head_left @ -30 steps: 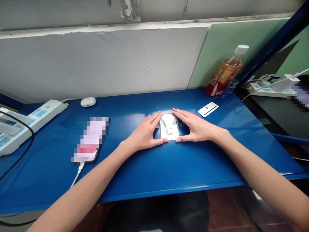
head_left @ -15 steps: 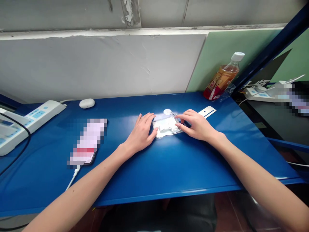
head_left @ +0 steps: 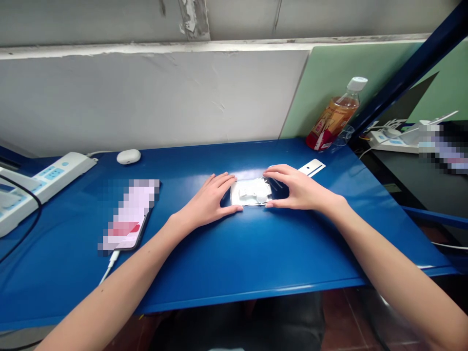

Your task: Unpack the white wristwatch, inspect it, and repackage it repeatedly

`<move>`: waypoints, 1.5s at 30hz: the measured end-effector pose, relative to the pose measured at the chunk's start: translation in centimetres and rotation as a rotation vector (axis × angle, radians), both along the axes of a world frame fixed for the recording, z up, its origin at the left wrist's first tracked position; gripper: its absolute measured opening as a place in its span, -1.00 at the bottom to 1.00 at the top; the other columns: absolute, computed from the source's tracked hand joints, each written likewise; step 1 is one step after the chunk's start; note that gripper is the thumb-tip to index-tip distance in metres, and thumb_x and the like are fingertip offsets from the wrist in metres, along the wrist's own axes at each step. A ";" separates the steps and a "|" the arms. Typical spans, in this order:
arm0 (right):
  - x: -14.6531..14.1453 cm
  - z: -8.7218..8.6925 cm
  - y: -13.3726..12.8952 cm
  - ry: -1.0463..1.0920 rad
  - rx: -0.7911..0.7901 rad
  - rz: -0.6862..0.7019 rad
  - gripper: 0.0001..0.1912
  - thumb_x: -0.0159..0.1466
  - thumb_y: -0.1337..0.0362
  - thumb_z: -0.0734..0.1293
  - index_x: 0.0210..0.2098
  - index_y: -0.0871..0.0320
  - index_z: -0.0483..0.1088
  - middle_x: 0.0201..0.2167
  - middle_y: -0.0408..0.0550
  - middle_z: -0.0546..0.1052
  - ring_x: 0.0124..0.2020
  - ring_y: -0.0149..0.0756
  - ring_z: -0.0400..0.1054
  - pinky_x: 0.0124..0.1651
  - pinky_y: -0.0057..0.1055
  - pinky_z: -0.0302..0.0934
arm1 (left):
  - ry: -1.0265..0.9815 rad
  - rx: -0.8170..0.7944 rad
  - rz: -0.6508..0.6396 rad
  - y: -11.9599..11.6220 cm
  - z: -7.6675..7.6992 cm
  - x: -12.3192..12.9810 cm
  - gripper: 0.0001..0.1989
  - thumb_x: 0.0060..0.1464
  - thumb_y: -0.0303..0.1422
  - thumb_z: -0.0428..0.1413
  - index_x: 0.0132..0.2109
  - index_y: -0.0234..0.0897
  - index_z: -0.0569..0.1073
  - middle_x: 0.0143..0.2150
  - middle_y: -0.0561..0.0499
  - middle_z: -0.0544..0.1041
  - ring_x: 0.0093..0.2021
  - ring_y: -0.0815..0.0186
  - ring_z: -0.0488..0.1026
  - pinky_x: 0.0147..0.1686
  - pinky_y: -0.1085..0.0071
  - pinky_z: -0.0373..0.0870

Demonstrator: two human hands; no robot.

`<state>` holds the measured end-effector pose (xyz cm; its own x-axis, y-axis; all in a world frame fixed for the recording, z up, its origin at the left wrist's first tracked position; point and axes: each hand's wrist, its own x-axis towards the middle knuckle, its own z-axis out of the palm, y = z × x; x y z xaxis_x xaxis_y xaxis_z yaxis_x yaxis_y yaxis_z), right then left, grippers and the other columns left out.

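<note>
Shiny packet (head_left: 243, 199), with something white showing in it, lies flat on the blue desk (head_left: 219, 263) straight ahead of you, between your two hands. Its long axis runs crosswise, nearly from nine o'clock to three — the short ends face your palms, a long edge faces you. Glare washes over it, so you cannot tell a front end from a back.

Your left hand (head_left: 210, 199) frames the nine o'clock end, thumb and fingers apart at the near and far corners. Your right hand (head_left: 298, 190) does the same at three o'clock, thumb low, fingertips high, a gap between them. Whether either hand presses on the packet — you cannot tell.

From the packet, a white card (head_left: 316, 167) lies at about two o'clock, just beyond your right hand, and a drink bottle (head_left: 334, 122) stands farther off between one and two. Your phone (head_left: 133, 214), with a white cable (head_left: 111, 263) plugged in, sits between eight and nine; a white case (head_left: 128, 156) between nine and ten.
</note>
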<state>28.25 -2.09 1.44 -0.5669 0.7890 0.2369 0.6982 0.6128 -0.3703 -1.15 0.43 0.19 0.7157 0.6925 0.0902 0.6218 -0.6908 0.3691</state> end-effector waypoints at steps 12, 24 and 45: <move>-0.1 -0.5 -0.1 0.080 -0.088 -0.055 -0.28 0.10 -0.09 0.50 0.14 0.16 0.45 0.11 0.23 0.47 0.23 0.16 0.29 0.24 0.04 0.25 | -0.035 -0.024 0.030 -0.1 -0.1 0.2 -0.22 0.14 0.10 0.15 0.35 -0.25 0.23 0.39 -0.22 0.26 0.43 -0.01 0.10 0.39 -0.03 -0.05; -0.2 -0.3 -0.2 0.035 -0.070 -0.046 -0.28 0.11 -0.10 0.49 0.13 0.18 0.41 0.09 0.24 0.47 0.18 0.12 0.35 0.20 0.02 0.29 | -0.036 -0.012 0.028 -0.1 -0.3 0.2 -0.21 0.14 0.07 0.17 0.35 -0.30 0.24 0.38 -0.24 0.27 0.42 0.00 0.11 0.40 -0.02 -0.06; 0.6 0.2 0.0 0.019 -0.045 -0.021 -0.30 0.09 -0.09 0.50 0.11 0.19 0.48 0.14 0.23 0.48 0.20 0.16 0.33 0.22 0.05 0.28 | -0.036 -0.034 0.025 0.0 -0.1 0.1 -0.22 0.14 0.09 0.15 0.36 -0.25 0.23 0.38 -0.20 0.27 0.43 0.00 0.09 0.40 -0.03 -0.07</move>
